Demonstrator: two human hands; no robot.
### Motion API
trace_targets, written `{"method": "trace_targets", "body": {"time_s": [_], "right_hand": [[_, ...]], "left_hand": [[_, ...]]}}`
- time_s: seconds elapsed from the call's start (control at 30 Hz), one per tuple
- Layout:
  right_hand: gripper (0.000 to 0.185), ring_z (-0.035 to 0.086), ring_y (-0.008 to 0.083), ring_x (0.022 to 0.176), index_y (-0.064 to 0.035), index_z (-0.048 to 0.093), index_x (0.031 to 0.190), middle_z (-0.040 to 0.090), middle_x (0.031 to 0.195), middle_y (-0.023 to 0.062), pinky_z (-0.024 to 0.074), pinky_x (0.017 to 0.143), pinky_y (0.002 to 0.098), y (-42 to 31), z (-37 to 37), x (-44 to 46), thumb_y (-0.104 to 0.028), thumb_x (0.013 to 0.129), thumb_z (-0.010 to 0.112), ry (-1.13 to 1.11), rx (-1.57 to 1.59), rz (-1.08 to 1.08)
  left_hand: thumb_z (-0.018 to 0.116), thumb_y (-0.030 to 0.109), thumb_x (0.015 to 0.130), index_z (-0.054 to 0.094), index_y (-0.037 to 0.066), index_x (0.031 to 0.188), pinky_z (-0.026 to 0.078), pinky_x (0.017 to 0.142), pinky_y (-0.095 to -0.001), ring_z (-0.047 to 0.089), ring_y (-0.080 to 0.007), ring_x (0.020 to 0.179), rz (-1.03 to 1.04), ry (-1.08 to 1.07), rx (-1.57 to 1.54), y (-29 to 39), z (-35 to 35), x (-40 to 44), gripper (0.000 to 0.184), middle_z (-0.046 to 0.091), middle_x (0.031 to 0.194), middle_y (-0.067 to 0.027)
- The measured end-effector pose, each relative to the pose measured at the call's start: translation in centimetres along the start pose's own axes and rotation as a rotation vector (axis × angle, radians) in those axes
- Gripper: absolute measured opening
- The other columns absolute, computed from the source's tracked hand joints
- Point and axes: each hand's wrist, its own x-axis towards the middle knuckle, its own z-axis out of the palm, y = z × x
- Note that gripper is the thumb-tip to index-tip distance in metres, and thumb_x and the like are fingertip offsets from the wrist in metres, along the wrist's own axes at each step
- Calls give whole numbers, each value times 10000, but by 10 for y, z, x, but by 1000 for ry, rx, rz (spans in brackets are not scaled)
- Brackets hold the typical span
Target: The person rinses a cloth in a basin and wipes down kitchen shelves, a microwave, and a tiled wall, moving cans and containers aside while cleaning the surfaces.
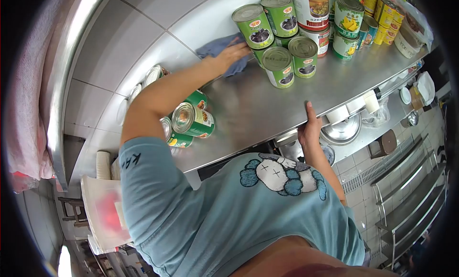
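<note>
My left hand (pixel 233 55) reaches across the steel shelf to the tiled wall and holds a blue-grey cloth (pixel 213 48) against the surface there. Its fingertips come close to the green cans (pixel 252 28) with dark contents pictured on their labels, and are partly hidden. More of these cans (pixel 277 66) stand in front, some stacked. Lower down, my right hand (pixel 311 129) grips the front edge of the steel shelf (pixel 248 107), thumb on top and fingers underneath, out of sight. Several green cans (pixel 192 120) stand by my left forearm, some behind it.
Toward the right are large red-and-white cans (pixel 311 11), cans with yellow fruit labels (pixel 348 20), yellow tins (pixel 382 19) and a plastic tub (pixel 409 40). Below the shelf sits a metal lid (pixel 342 130). A steel rack (pixel 411 205) stands on the tiled floor.
</note>
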Motion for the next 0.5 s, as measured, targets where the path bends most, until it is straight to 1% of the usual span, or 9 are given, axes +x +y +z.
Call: {"method": "trace_targets", "body": {"time_s": [0.07, 0.1, 0.17, 0.23, 0.3, 0.37, 0.43, 0.47, 0.5], "right_hand": [[438, 654, 268, 1017, 3, 545, 1200, 634, 1150, 137, 560, 875, 428, -1, 1, 1, -256, 908, 743, -5, -2, 18], [443, 655, 266, 1015, 8, 542, 1204, 634, 1150, 138, 562, 871, 426, -5, 4, 0, -253, 907, 743, -18, 0, 19], [449, 657, 265, 1013, 12, 538, 1207, 634, 1150, 139, 563, 866, 424, -4, 7, -5, -250, 907, 744, -25, 7, 30], [456, 655, 264, 1025, 21, 536, 1216, 634, 1155, 143, 559, 874, 425, -8, 5, -6, -249, 909, 740, -35, 2, 60], [456, 654, 264, 1026, 22, 536, 1216, 634, 1156, 143, 558, 873, 424, -12, 8, -11, -251, 911, 738, -23, -2, 45], [456, 654, 264, 1027, 23, 536, 1216, 634, 1156, 143, 558, 871, 422, -8, 8, -9, -252, 913, 735, -20, 1, 27], [454, 650, 264, 1037, 31, 532, 1220, 632, 1161, 143, 554, 880, 425, 3, -2, 1, -248, 918, 726, -8, -4, -33], [454, 650, 264, 1037, 31, 532, 1220, 632, 1161, 143, 554, 880, 425, -1, 4, 5, -248, 918, 726, -19, 27, -71], [450, 641, 247, 1038, 24, 528, 1240, 634, 1165, 130, 538, 884, 399, -2, 7, 3, -224, 919, 723, -12, 28, -66]], "left_hand": [[511, 101, 830, 402, 31, 1488, 113, 1249, -506, 231, -293, 1502, 85, -373, 371, 17, 3, 24, 671, 356, 1570, -103], [511, 101, 830, 402, 31, 1488, 113, 1249, -506, 231, -293, 1502, 79, -377, 374, 18, -11, 23, 671, 356, 1570, -103], [468, 102, 855, 449, 27, 1457, 136, 1251, -489, 225, -300, 1505, 109, -296, 201, 21, -48, 15, 607, 386, 1553, -117], [487, 109, 860, 505, 35, 1415, 139, 1255, -469, 230, -282, 1506, 143, -222, -87, 16, -16, -34, 560, 405, 1548, -98], [501, 116, 866, 532, 42, 1394, 140, 1253, -469, 256, -272, 1500, 203, -253, -263, 2, -16, -84, 534, 431, 1539, -79], [498, 99, 880, 536, 71, 1398, 153, 1245, -469, 289, -268, 1490, 163, -530, -408, -22, -84, -93, 520, 437, 1539, -62], [492, 93, 881, 548, 118, 1398, 166, 1234, -468, 307, -277, 1483, 11, -290, -329, -48, -137, -72, 521, 451, 1531, -69], [480, 74, 887, 552, 151, 1402, 190, 1218, -471, 307, -277, 1484, -136, -179, -224, -58, -185, -50, 525, 457, 1528, -69], [467, 55, 892, 538, 151, 1417, 223, 1197, -489, 339, -301, 1463, -308, -81, -135, -77, -206, -36, 538, 464, 1520, -84]]}}
